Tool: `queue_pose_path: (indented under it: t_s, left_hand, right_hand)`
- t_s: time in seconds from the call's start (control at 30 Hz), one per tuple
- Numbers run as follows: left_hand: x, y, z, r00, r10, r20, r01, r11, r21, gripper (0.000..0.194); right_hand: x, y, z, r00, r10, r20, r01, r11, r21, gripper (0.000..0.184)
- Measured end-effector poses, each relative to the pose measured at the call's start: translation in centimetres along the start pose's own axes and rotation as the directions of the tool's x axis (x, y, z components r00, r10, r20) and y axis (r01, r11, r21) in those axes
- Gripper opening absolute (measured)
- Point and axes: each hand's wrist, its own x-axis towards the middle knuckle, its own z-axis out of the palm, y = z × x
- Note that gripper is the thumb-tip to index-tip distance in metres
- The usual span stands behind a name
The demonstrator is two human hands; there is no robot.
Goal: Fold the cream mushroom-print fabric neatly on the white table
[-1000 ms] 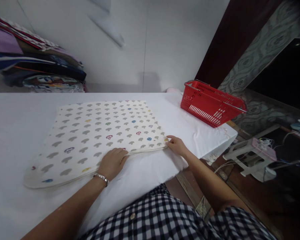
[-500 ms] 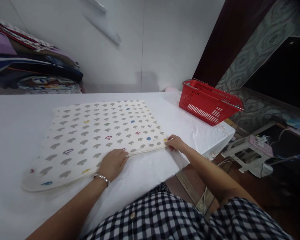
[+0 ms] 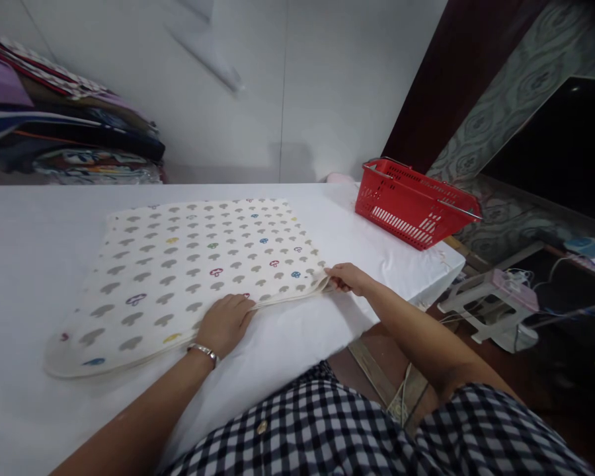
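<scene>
A folded cream cloth (image 3: 203, 258) printed with grey and coloured mushrooms lies spread on the white-covered table (image 3: 287, 344). My left hand (image 3: 227, 323), with a silver bracelet at the wrist, rests flat on the cloth's near edge, fingers stretched out. At the near right corner, my right hand (image 3: 346, 277) pinches the cloth between thumb and fingers. That corner is raised a little, and the layers part beside the fingertips. The fingers' inner side is hidden.
A red plastic basket (image 3: 416, 205) with metal handles stands at the table's right end. Stacked folded fabrics (image 3: 74, 132) sit at the back left against the pale wall. A white and pink stool (image 3: 496, 297) stands on the floor at right, with cables near it.
My right hand has closed more on the near right corner and lifted it slightly, so the layers now gap there. My left hand stays in place.
</scene>
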Motion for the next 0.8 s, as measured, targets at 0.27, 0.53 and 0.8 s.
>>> queue_pose_path:
  t_s: [0.27,0.53,0.8]
  left_hand:
    - [0.0,0.2,-0.4,0.999,-0.007,0.046,0.007,1.0,-0.008,0.032]
    - [0.0,0.1,0.0,1.0,-0.017,0.027,0.018,1.0,-0.019,0.031]
    - [0.0,0.3,-0.1,1.0,-0.014,0.01,0.015,1.0,-0.004,0.028]
  right_hand:
    - [-0.3,1.2,0.1,0.993,0.102,-0.057,-0.11,0.981,-0.16,0.03]
    - [-0.8,-0.1,0.1,0.977,0.2,-0.081,-0.215,0.927,-0.308,0.033]
    - [-0.7,0.5,0.5,0.966,0.258,-0.014,-0.258,0.965,-0.039,0.031]
